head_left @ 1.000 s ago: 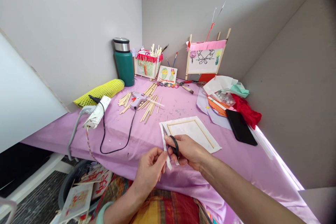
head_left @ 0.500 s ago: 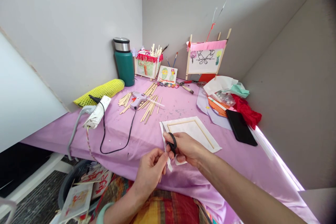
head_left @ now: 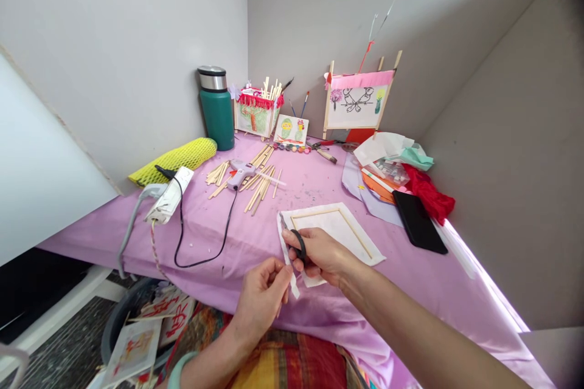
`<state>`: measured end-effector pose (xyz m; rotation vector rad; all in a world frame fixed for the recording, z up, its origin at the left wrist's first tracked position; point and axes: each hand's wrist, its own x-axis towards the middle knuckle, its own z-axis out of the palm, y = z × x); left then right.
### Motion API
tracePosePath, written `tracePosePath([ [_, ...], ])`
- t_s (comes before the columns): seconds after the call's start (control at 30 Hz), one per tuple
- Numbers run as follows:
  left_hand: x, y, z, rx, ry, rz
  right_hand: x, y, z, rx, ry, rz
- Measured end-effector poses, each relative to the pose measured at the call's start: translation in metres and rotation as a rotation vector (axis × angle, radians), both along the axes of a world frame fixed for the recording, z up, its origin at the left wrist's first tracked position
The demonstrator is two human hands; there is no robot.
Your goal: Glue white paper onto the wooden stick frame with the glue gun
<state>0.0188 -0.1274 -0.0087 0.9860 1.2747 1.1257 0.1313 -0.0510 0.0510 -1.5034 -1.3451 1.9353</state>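
My right hand [head_left: 314,253] is closed on black-handled scissors [head_left: 299,244], whose blades point away from me along the left edge of a white sheet [head_left: 319,225]. A thin wooden stick frame [head_left: 354,232] lies on that sheet. Between the thumb and fingers of my left hand [head_left: 266,284] is pinched a narrow white strip [head_left: 294,284], partly cut from the sheet's left side. The strip's loose end hangs down beside my thumb. Part of the frame and sheet is hidden behind my right hand.
Left of the sheet lie a glue gun [head_left: 241,175] and several wooden sticks [head_left: 260,191]. A power strip [head_left: 170,194] and green bottle [head_left: 216,110] stand further left. At right are a phone [head_left: 418,220] and red cloth [head_left: 429,191]. A bin [head_left: 109,328] sits below the table.
My right hand and the scissors have shifted slightly left and away from me along the sheet's edge. My left hand stays almost in place, holding the strip.
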Motion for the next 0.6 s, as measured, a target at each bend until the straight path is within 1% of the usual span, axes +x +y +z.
tracePosePath([
  [0.17,0.001,0.001,-0.005,-0.015,-0.011,-0.059,-0.004,-0.006,0.001,0.097,0.034,0.096],
  [0.23,0.000,0.002,-0.006,0.008,-0.013,-0.064,-0.004,-0.011,0.003,0.198,0.028,0.135],
  [0.3,-0.003,0.003,-0.004,0.036,0.010,-0.022,0.003,-0.015,0.007,0.332,0.006,0.163],
  [0.37,-0.009,0.005,0.000,0.071,0.049,0.050,0.020,-0.019,0.010,0.492,-0.081,0.130],
  [0.4,-0.012,0.006,0.003,0.095,0.072,0.088,0.032,-0.021,0.011,0.593,-0.168,0.098],
  [0.47,-0.019,0.010,0.011,0.153,0.116,0.146,0.062,-0.023,0.012,0.765,-0.360,-0.023],
  [0.5,-0.023,0.013,0.016,0.182,0.135,0.162,0.078,-0.025,0.011,0.800,-0.434,-0.063],
  [0.53,-0.026,0.016,0.023,0.209,0.147,0.173,0.095,-0.026,0.009,0.803,-0.520,-0.097],
  [0.6,-0.030,0.026,0.040,0.256,0.154,0.196,0.126,-0.029,0.003,0.805,-0.749,-0.192],
])
